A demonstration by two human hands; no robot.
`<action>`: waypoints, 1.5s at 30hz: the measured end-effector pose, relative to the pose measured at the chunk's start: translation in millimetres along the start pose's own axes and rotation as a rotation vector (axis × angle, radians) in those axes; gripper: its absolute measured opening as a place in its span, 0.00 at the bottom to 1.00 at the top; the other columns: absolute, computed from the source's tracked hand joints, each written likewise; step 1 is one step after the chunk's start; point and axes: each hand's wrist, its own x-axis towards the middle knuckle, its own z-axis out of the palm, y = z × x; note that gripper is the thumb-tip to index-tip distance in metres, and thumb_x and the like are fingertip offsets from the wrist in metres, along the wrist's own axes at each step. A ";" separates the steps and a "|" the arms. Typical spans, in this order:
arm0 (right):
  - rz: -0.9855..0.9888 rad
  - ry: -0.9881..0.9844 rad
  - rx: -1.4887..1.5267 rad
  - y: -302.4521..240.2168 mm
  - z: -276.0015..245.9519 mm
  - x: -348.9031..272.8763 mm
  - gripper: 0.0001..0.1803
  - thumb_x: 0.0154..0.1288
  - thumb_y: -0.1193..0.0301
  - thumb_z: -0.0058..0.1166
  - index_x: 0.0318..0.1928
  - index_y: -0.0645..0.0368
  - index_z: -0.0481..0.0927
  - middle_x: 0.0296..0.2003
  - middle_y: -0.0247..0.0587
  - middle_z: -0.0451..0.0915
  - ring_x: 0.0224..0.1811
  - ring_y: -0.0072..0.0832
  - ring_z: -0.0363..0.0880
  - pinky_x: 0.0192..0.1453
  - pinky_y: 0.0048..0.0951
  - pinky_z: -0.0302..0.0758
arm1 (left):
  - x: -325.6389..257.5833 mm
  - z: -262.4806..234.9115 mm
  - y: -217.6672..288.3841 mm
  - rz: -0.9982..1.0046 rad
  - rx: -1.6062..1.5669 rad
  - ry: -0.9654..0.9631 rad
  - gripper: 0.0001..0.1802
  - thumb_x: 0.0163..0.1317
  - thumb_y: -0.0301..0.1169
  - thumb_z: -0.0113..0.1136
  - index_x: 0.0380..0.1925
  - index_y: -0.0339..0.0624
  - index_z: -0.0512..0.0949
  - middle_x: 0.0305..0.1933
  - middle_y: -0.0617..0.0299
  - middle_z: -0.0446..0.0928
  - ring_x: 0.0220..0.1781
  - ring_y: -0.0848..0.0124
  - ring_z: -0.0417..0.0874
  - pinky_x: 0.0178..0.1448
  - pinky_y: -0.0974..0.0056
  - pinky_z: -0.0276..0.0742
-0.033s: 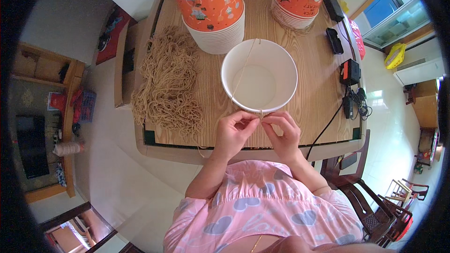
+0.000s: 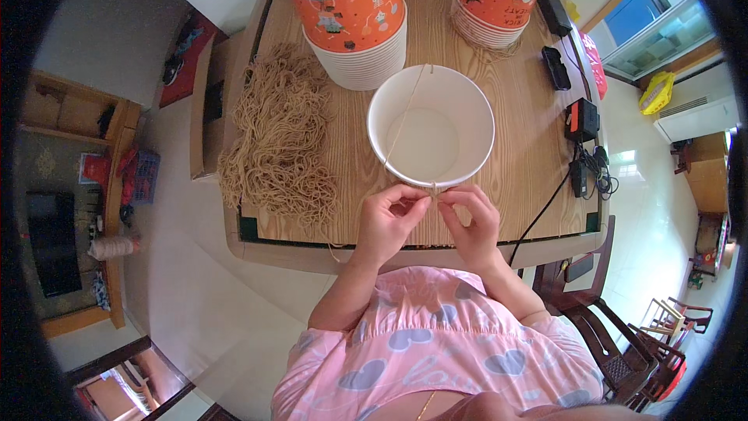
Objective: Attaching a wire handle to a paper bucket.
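Observation:
A white paper bucket (image 2: 425, 143) stands upright on the table in front of me, its inside bare except for a tan string (image 2: 402, 125) that runs across its mouth from the far rim to the near rim. At the near rim the string passes through or round the edge and comes out towards my fingers. My left hand (image 2: 392, 218) pinches a piece of string just below that rim. Opposite it, my right hand (image 2: 473, 220) pinches string too, thumb against forefinger. The fingertips are close together, and they hide most of the knot or loop between them.
On the left lies a heap of tan strings (image 2: 280, 140). Behind the bucket stands a stack of orange-and-white buckets (image 2: 351, 23), with a smaller stack (image 2: 499, 4) at the far right. Black adapters and cables (image 2: 592, 164) line the table's right edge. Dark wooden chairs (image 2: 608, 327) stand right.
My right fingertips have shifted very slightly to the right, away from the left ones. Nothing else has visibly moved.

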 end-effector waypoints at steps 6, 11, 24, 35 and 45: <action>0.435 0.012 0.554 11.7 0.7 -2.9 0.05 0.59 0.81 0.54 0.38 0.65 0.77 0.32 0.35 0.77 0.38 0.21 0.76 0.44 0.21 0.72 | -0.3 1.1 0.1 0.015 0.008 -0.009 0.05 0.55 0.26 0.62 0.29 0.35 0.80 0.23 0.68 0.78 0.24 0.84 0.74 0.29 0.77 0.70; 0.557 -0.110 0.703 11.1 -1.1 -1.5 0.06 0.62 0.78 0.52 0.39 0.67 0.77 0.34 0.32 0.78 0.38 0.17 0.75 0.45 0.20 0.72 | -1.1 1.7 3.6 0.032 0.013 -0.018 0.04 0.54 0.25 0.62 0.30 0.36 0.80 0.26 0.69 0.78 0.27 0.84 0.74 0.32 0.77 0.70; 0.501 -0.072 0.598 10.0 -0.1 -0.7 0.04 0.62 0.81 0.51 0.37 0.67 0.76 0.34 0.35 0.77 0.37 0.19 0.75 0.43 0.19 0.73 | -0.9 0.2 2.1 0.073 0.062 -0.017 0.06 0.54 0.25 0.62 0.32 0.36 0.80 0.27 0.66 0.79 0.28 0.82 0.75 0.33 0.75 0.71; 0.353 -0.004 0.294 12.0 8.6 -5.9 0.03 0.60 0.79 0.54 0.34 0.66 0.74 0.29 0.35 0.77 0.34 0.20 0.76 0.40 0.22 0.73 | -1.9 1.0 6.1 0.011 0.103 -0.049 0.05 0.53 0.23 0.62 0.31 0.36 0.80 0.28 0.66 0.80 0.29 0.81 0.77 0.34 0.75 0.73; 0.416 0.006 0.358 16.3 7.5 -5.6 0.04 0.62 0.79 0.51 0.37 0.66 0.73 0.29 0.35 0.76 0.33 0.19 0.75 0.39 0.21 0.73 | 0.6 -7.0 1.1 0.081 0.097 0.005 0.08 0.59 0.27 0.58 0.36 0.34 0.81 0.26 0.67 0.79 0.29 0.83 0.76 0.33 0.75 0.71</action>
